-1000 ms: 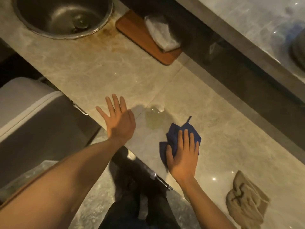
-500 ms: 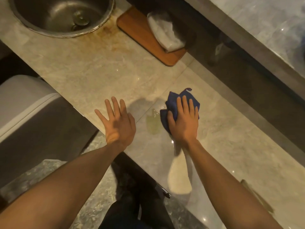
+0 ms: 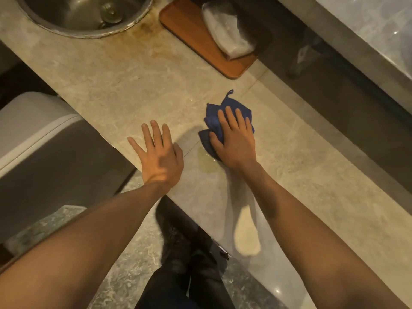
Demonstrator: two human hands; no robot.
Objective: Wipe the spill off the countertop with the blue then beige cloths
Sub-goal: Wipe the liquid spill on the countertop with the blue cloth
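Note:
My right hand (image 3: 234,139) presses flat on the crumpled blue cloth (image 3: 214,121) on the beige marble countertop (image 3: 124,90). The cloth's near edge touches a small yellowish spill (image 3: 206,161), which lies just left of my right wrist. My left hand (image 3: 158,152) rests flat on the counter near its front edge, fingers spread, holding nothing, a little left of the spill. The beige cloth is out of view.
A round metal sink (image 3: 84,16) sits at the far left of the counter. A wooden tray (image 3: 189,36) with a clear plastic bag (image 3: 225,32) lies behind the cloth. A raised marble ledge (image 3: 361,41) runs along the right. A white toilet (image 3: 33,134) stands below left.
My right hand slid the blue cloth away from me onto the spill, then barely moved. The view shifted and the beige cloth dropped out of sight. My left hand stayed planted.

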